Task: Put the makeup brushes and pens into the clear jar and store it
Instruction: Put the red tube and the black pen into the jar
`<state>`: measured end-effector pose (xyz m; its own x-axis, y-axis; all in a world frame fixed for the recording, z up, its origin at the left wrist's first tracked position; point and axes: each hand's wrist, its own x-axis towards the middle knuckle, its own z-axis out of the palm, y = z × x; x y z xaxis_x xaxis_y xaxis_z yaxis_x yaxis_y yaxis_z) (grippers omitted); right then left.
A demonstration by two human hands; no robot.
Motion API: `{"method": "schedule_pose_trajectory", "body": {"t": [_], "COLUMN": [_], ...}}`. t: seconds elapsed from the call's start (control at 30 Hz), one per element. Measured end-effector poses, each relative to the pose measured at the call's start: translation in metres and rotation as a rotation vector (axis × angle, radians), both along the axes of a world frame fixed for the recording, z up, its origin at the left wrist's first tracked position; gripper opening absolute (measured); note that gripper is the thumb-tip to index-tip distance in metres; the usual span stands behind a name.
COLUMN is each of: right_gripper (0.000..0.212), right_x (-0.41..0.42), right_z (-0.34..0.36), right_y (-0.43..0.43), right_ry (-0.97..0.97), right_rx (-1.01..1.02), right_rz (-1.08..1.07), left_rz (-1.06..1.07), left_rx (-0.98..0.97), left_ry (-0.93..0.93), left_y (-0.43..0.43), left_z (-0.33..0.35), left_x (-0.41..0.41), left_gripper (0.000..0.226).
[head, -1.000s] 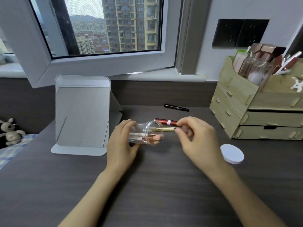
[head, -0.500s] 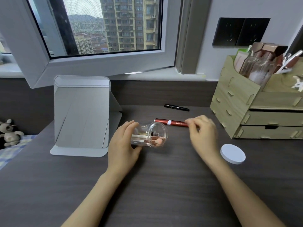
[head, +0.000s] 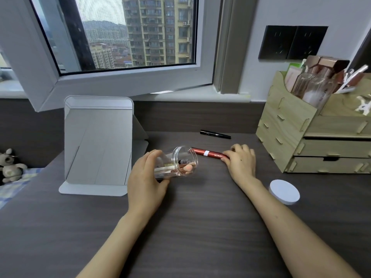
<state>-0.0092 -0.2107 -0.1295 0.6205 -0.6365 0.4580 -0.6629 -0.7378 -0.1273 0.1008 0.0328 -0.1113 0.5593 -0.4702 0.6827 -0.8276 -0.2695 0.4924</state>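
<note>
A clear jar (head: 181, 161) lies tilted on its side on the dark desk, mouth pointing right, with several brushes inside, one with a peach tip. My left hand (head: 145, 177) grips the jar's base end. Just behind the jar's mouth lies a red pen (head: 208, 153) with a white band. My right hand (head: 240, 160) rests on the pen's right end, fingers curled over it. A black pen (head: 215, 134) lies farther back near the wall. The jar's white round lid (head: 284, 192) lies flat to the right.
A folding white mirror stand (head: 98, 145) stands left of the jar. A wooden drawer organizer (head: 313, 137) filled with cosmetics sits at the right. An open window sash (head: 112, 77) hangs over the desk's back. A plush toy (head: 10, 166) lies at far left.
My right hand let go of a gold-handled brush into the jar, then moved right and back onto the red pen's end. The left hand kept holding the jar.
</note>
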Motion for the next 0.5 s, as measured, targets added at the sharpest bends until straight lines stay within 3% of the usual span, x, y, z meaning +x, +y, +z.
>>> {"method": "schedule_pose_trajectory", "body": {"t": [0.13,0.2,0.3,0.37,0.43,0.5], "right_gripper": [0.021,0.017,0.01,0.018,0.026,0.021], "right_x": [-0.004,-0.014,-0.045,-0.072,-0.095,-0.105], "right_z": [0.006,0.014,0.035,0.051,0.065,0.077], "right_y": [0.003,0.01,0.029,0.044,0.06,0.076], "right_ry": [-0.113,-0.272,-0.612,-0.756,-0.754,-0.63], "right_rx": [0.036,0.107,0.403,0.64,0.665,0.486], "right_rz": [0.04,0.096,0.258,0.389,0.49,0.502], "left_rz": [-0.023,-0.031,-0.017,-0.012,-0.005,-0.004], "left_rx": [0.028,0.036,0.035,0.038,0.048,0.054], "left_ry": [-0.012,-0.018,-0.009,-0.009,-0.016,-0.022], "left_y": [-0.001,-0.001,-0.001,-0.001,-0.002,-0.003], "left_z": [0.0,-0.001,-0.002,-0.003,-0.003,-0.004], "left_x": [-0.001,-0.001,0.001,0.002,0.002,0.002], "left_gripper": [0.063,0.062,0.062,0.062,0.063,0.064]}}
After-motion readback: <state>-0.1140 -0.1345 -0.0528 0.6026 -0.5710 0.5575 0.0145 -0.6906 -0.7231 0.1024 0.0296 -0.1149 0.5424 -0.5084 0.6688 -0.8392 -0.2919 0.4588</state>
